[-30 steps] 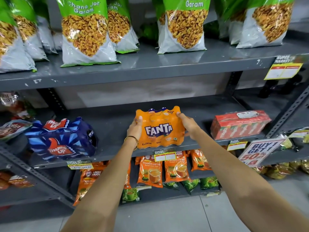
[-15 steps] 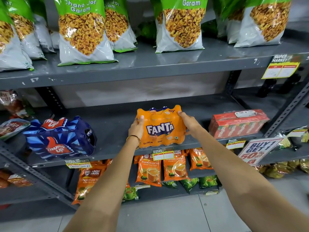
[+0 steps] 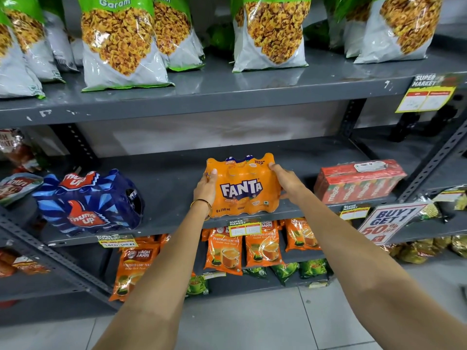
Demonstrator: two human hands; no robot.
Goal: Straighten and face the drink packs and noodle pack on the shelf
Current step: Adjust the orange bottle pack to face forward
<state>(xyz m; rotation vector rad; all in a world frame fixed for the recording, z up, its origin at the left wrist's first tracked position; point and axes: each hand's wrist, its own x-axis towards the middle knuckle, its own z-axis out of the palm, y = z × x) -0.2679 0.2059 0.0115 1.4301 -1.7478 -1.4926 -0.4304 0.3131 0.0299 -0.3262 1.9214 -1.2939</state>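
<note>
The Fanta pack (image 3: 243,184) stands at the front lip of the middle shelf (image 3: 166,188), label outward, long axis along the shelf edge. The left hand (image 3: 206,186) and right hand (image 3: 286,181) clasp its two ends, fingers wrapped on the film, equally near. The Thums Up pack (image 3: 88,202) lies left of it, skewed. The Maaza pack (image 3: 357,180) sits right, angled. No noodle pack can be identified.

Evenly and brightly lit from overhead, with soft white glare on the glossy grey metal upper shelf (image 3: 227,82) and on the clear plastic snack bags (image 3: 121,44). Dim beneath that shelf, faintly soft overall, and bowed by wide-angle distortion towards the edges.
</note>
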